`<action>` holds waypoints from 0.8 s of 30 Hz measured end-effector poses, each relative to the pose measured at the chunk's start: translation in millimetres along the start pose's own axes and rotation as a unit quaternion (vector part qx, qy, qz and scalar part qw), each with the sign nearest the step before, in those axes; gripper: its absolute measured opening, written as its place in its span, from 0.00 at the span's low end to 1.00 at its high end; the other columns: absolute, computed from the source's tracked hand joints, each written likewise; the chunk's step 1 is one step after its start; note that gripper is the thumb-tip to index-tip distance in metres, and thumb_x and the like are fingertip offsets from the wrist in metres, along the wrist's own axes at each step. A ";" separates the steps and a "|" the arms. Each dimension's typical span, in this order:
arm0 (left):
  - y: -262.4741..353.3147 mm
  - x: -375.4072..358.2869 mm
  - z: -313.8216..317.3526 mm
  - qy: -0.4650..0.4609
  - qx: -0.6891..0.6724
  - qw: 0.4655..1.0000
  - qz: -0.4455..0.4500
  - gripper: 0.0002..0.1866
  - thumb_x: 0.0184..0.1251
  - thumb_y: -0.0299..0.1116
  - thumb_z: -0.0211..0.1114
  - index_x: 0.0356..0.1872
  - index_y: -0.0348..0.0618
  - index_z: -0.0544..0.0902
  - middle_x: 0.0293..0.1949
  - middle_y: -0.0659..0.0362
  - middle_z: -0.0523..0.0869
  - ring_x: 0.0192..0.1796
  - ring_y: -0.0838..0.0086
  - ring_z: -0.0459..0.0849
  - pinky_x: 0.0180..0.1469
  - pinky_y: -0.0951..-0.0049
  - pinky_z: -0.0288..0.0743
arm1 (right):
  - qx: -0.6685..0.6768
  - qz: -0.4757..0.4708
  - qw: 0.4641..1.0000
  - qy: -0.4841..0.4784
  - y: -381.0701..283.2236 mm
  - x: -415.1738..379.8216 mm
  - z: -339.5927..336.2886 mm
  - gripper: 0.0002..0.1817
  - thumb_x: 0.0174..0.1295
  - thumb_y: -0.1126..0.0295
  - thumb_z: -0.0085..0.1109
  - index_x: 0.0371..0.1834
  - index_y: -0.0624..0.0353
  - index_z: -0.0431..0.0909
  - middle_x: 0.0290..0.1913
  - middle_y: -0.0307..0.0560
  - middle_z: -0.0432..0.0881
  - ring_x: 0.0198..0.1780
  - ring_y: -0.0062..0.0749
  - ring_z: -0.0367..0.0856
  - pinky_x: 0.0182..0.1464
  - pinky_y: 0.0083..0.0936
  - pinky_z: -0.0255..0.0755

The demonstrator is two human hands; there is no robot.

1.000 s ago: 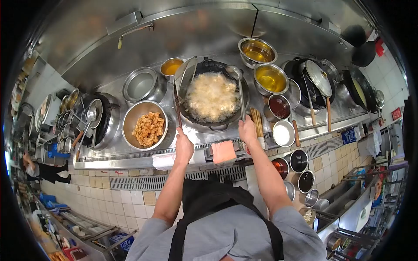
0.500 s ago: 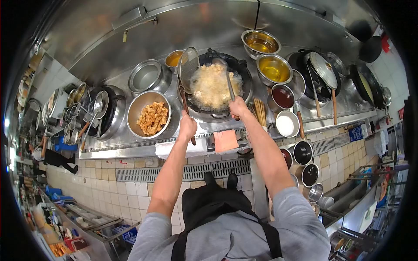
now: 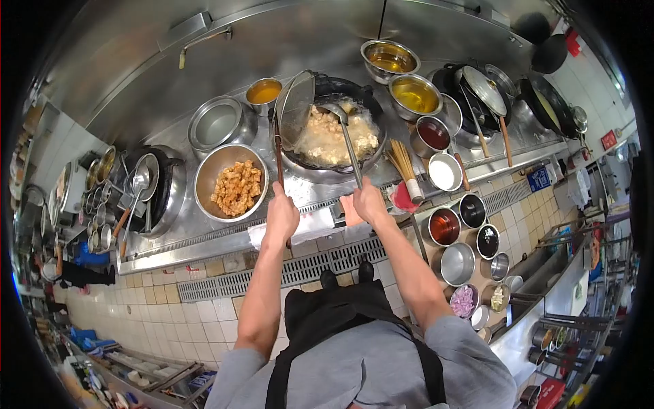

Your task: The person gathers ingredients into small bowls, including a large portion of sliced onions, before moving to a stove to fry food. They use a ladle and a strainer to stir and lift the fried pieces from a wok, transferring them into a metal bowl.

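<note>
A dark wok [image 3: 373, 102] holds bubbling oil with pale frying pieces [image 3: 335, 136]. My left hand [image 3: 282, 213] is wrapped round the long handle of a mesh strainer [image 3: 295, 109], which is tilted up over the wok's left side. My right hand [image 3: 370, 202] grips the handle of a metal ladle [image 3: 334, 110]; its bowl is at the far part of the wok, among the pieces. To the left of the wok, a steel bowl [image 3: 204, 183] contains browned fried pieces [image 3: 237, 188].
Bowls of yellow oil [image 3: 415, 94] and small pots of red sauce [image 3: 433, 134] and white contents [image 3: 445, 172] stand right of the wok. A bamboo brush [image 3: 402, 163] lies near the counter edge. Another person [image 3: 78, 273] stands far left.
My right hand has drawn back toward me, and the ladle's handle now reaches nearer the counter edge. My left hand is slightly lower with the strainer. The view has turned somewhat.
</note>
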State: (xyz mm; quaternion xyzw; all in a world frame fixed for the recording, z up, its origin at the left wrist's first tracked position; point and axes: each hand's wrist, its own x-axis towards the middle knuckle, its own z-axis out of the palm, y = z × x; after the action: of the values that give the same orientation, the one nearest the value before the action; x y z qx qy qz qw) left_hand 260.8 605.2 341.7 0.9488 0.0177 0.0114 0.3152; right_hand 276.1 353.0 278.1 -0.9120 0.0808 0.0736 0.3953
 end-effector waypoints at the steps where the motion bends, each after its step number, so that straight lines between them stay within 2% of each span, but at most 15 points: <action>1: 9.3 -3.9 -6.0 -0.014 -0.025 1.000 -0.012 0.32 0.67 0.18 0.52 0.71 0.13 0.58 0.35 0.26 0.85 0.43 0.32 0.87 0.46 0.43 0.78 | 0.048 0.009 0.999 0.000 2.3 -10.7 1.5 0.23 0.73 0.65 0.54 0.63 0.73 0.71 0.47 0.81 0.84 0.50 0.76 0.84 0.55 0.58 0.76; 4: 2.4 5.0 -9.4 -0.002 -0.055 0.998 0.030 0.33 0.67 0.18 0.54 0.72 0.13 0.58 0.35 0.26 0.85 0.43 0.33 0.87 0.46 0.43 0.78 | 0.104 -0.001 0.995 0.011 20.4 -24.9 -14.1 0.26 0.73 0.63 0.55 0.67 0.71 0.70 0.48 0.79 0.84 0.52 0.73 0.85 0.56 0.55 0.76; 5: 3.3 11.6 -12.6 -0.023 -0.042 0.999 0.001 0.35 0.65 0.18 0.55 0.73 0.14 0.58 0.36 0.26 0.85 0.43 0.33 0.87 0.46 0.43 0.79 | 0.065 -0.026 0.997 0.017 29.4 -28.6 -23.9 0.26 0.73 0.63 0.55 0.68 0.70 0.70 0.48 0.78 0.84 0.52 0.72 0.85 0.57 0.54 0.76; 6: -4.0 23.1 -9.6 -0.018 -0.010 1.000 0.011 0.34 0.64 0.17 0.55 0.72 0.15 0.58 0.37 0.25 0.85 0.44 0.33 0.87 0.46 0.43 0.79 | 0.028 -0.051 0.998 0.025 33.6 -31.2 -32.2 0.27 0.74 0.62 0.55 0.69 0.68 0.70 0.49 0.78 0.84 0.53 0.71 0.85 0.57 0.53 0.76; 7: -19.0 37.6 -0.3 -0.012 0.022 0.999 0.023 0.34 0.64 0.17 0.55 0.72 0.15 0.59 0.37 0.25 0.84 0.44 0.33 0.87 0.46 0.43 0.79 | -0.020 -0.001 0.999 0.025 21.7 -41.0 -50.4 0.25 0.73 0.63 0.55 0.69 0.65 0.72 0.48 0.80 0.84 0.55 0.71 0.84 0.59 0.53 0.75; 9: -43.3 64.2 16.1 0.009 0.085 0.996 0.036 0.32 0.62 0.16 0.55 0.68 0.16 0.60 0.38 0.23 0.83 0.45 0.32 0.86 0.49 0.41 0.79 | -0.087 0.004 0.996 0.035 16.9 -56.0 -83.4 0.25 0.73 0.66 0.54 0.70 0.67 0.71 0.46 0.77 0.85 0.52 0.71 0.85 0.58 0.56 0.76; 12: -48.3 76.5 9.6 -0.035 0.057 0.998 -0.003 0.28 0.63 0.17 0.53 0.66 0.21 0.63 0.38 0.24 0.84 0.47 0.28 0.85 0.53 0.41 0.78 | -0.218 0.003 0.976 0.000 13.2 -81.6 -146.7 0.27 0.71 0.67 0.54 0.71 0.68 0.69 0.41 0.73 0.87 0.46 0.69 0.87 0.54 0.58 0.78; 14: -69.8 78.6 24.2 -0.030 0.053 0.998 0.012 0.24 0.67 0.19 0.53 0.65 0.26 0.64 0.34 0.32 0.85 0.39 0.36 0.87 0.44 0.44 0.80 | -0.282 0.005 0.959 -0.040 24.1 -82.6 -178.3 0.30 0.70 0.66 0.56 0.73 0.68 0.67 0.39 0.70 0.88 0.43 0.67 0.88 0.50 0.58 0.80; 15: -76.0 81.9 29.7 -0.026 0.049 0.998 0.019 0.22 0.70 0.19 0.53 0.65 0.29 0.65 0.32 0.36 0.86 0.35 0.40 0.88 0.39 0.46 0.81 | -0.309 -0.045 0.949 -0.036 50.9 -75.4 -182.2 0.31 0.69 0.66 0.58 0.74 0.66 0.66 0.37 0.69 0.88 0.42 0.67 0.88 0.47 0.57 0.80; 16: -71.6 84.9 25.4 -0.073 -0.048 0.995 -0.039 0.21 0.72 0.21 0.53 0.64 0.31 0.65 0.30 0.41 0.84 0.31 0.47 0.86 0.34 0.51 0.80 | -0.310 -0.057 0.948 -0.043 59.6 -61.7 -180.5 0.30 0.69 0.67 0.57 0.73 0.67 0.66 0.37 0.68 0.88 0.42 0.66 0.88 0.46 0.56 0.81; 18: -65.3 83.4 17.6 -0.168 -0.236 0.945 -0.155 0.17 0.77 0.24 0.53 0.63 0.35 0.66 0.26 0.52 0.81 0.23 0.62 0.81 0.24 0.60 0.76 | -0.308 -0.076 0.946 -0.062 79.5 -40.8 -174.4 0.28 0.69 0.68 0.55 0.71 0.68 0.68 0.37 0.67 0.88 0.41 0.65 0.89 0.45 0.55 0.81; 19: -66.9 84.6 18.5 -0.189 -0.282 0.929 -0.147 0.16 0.80 0.26 0.54 0.63 0.39 0.66 0.25 0.61 0.75 0.21 0.77 0.73 0.19 0.72 0.67 | -0.332 -0.100 0.936 -0.065 90.3 -23.0 -161.1 0.24 0.70 0.71 0.52 0.67 0.70 0.68 0.38 0.67 0.88 0.40 0.63 0.89 0.44 0.54 0.82; 22: -49.2 85.6 26.0 -0.203 -0.343 0.897 -0.193 0.13 0.77 0.25 0.56 0.59 0.40 0.69 0.28 0.56 0.77 0.21 0.75 0.72 0.20 0.71 0.67 | -0.296 -0.092 0.946 -0.095 101.5 13.6 -136.5 0.23 0.69 0.72 0.50 0.65 0.71 0.69 0.39 0.68 0.88 0.43 0.61 0.90 0.45 0.54 0.83; 23: -37.9 83.5 29.6 -0.180 -0.346 0.900 -0.196 0.12 0.77 0.25 0.56 0.56 0.40 0.69 0.27 0.56 0.77 0.21 0.76 0.72 0.20 0.72 0.66 | -0.275 -0.090 0.951 -0.107 101.7 22.0 -130.8 0.23 0.69 0.72 0.50 0.65 0.72 0.69 0.39 0.69 0.88 0.44 0.62 0.90 0.46 0.54 0.83; 24: -23.0 82.5 31.8 -0.166 -0.330 0.910 -0.189 0.15 0.78 0.25 0.55 0.62 0.40 0.69 0.27 0.58 0.75 0.21 0.78 0.70 0.20 0.74 0.64 | -0.253 -0.085 0.956 -0.120 101.4 29.1 -125.9 0.24 0.69 0.71 0.49 0.65 0.73 0.69 0.40 0.70 0.88 0.45 0.63 0.89 0.48 0.54 0.83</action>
State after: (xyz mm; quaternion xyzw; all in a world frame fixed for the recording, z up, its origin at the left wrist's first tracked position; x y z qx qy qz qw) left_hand 343.7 607.9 303.3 0.7578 0.1388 -0.2007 0.6051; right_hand 292.5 189.8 285.6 -0.9702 -0.0666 0.1662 0.1635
